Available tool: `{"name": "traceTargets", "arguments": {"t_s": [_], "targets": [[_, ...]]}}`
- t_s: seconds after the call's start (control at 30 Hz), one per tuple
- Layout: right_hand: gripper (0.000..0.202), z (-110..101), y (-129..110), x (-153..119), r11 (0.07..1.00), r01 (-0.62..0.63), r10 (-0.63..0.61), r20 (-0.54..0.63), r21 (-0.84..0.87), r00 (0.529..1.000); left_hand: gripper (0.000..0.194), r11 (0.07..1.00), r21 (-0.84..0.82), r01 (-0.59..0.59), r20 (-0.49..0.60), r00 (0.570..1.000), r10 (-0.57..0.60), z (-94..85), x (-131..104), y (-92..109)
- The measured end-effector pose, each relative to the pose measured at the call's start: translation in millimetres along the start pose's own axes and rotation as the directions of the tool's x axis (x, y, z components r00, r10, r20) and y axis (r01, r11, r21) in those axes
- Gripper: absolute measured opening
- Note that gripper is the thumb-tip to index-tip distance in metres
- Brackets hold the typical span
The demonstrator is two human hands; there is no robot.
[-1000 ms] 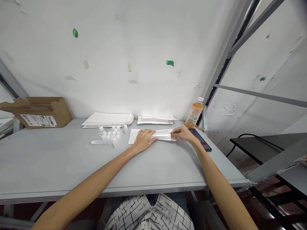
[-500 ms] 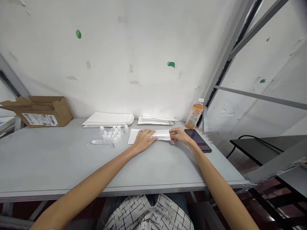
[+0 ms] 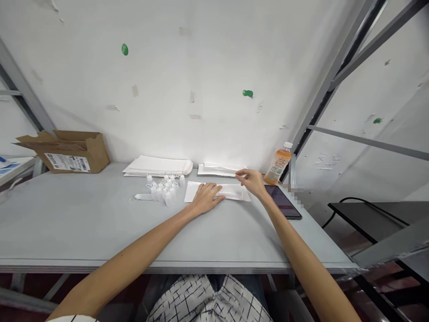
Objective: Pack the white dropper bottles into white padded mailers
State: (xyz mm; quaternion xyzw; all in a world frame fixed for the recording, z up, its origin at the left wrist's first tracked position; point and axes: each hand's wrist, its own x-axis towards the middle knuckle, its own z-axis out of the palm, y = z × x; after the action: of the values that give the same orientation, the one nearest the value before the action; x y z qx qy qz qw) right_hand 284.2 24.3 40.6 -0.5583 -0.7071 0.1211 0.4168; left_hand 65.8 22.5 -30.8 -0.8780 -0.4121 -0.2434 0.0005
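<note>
A flat white packet [image 3: 235, 192] lies on the grey table, its left part under my left hand [image 3: 205, 198]. That hand rests on it with the fingers spread. My right hand [image 3: 250, 181] is raised over the packet's right end, thumb and forefinger close together near its back edge; whether anything thin is between them is too small to tell. Behind the packet lies a small pile of white envelopes [image 3: 217, 169], partly behind my right fingers. Several small white bottles [image 3: 166, 190] with looped caps stand to the left of my left hand.
A larger stack of white envelopes [image 3: 157, 165] lies at the back, beside an open cardboard box [image 3: 75, 154]. At the right are an orange drink bottle [image 3: 278, 164] and a dark phone [image 3: 283, 202]. The table's front edge [image 3: 221, 267] runs before me.
My right hand has let go of the packet's right end and lifted slightly toward the back. My left hand stays on the packet. The whole view has shifted a little.
</note>
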Motion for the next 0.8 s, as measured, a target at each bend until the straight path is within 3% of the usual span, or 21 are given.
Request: {"name": "traceTargets", "arguments": {"t_s": [0.1, 0.27, 0.37, 0.5, 0.67, 0.8], "targets": [[0.014, 27.2, -42.0, 24.5, 0.992, 0.122, -0.117, 0.194, -0.014, 0.974, 0.040, 0.999, 0.033, 0.000, 0.010, 1.000, 0.000, 0.2, -0.1, 1.0], [0.020, 78.7, -101.5, 59.3, 0.943, 0.308, -0.227, 0.425, -0.130, 0.876, 0.036, 0.999, 0.047, 0.017, 0.042, 0.999, -0.019, -6.2, 0.4, 5.0], [0.020, 103.8, -115.9, 66.5, 0.944, 0.304, -0.208, 0.480, -0.131, 0.852, 0.032, 0.999, 0.016, 0.033, 0.083, 0.996, -0.034, -11.2, 0.8, 6.9], [0.015, 127.5, -118.1, 66.2, 0.948, 0.305, -0.220, 0.514, -0.087, 0.829, 0.026, 0.999, -0.017, 0.046, 0.116, 0.992, -0.044, -14.5, 1.0, 6.9], [0.010, 130.3, -111.8, 66.8, 0.962, 0.266, -0.261, 0.491, 0.061, 0.831, 0.027, 0.999, 0.006, 0.035, 0.126, 0.991, -0.035, -13.0, 0.9, 5.6], [0.011, 97.1, -95.3, 66.2, 0.960, 0.190, -0.256, 0.358, 0.207, 0.898, 0.037, 0.999, 0.050, 0.016, 0.076, 0.997, -0.019, -8.3, 0.6, 4.2]]}}
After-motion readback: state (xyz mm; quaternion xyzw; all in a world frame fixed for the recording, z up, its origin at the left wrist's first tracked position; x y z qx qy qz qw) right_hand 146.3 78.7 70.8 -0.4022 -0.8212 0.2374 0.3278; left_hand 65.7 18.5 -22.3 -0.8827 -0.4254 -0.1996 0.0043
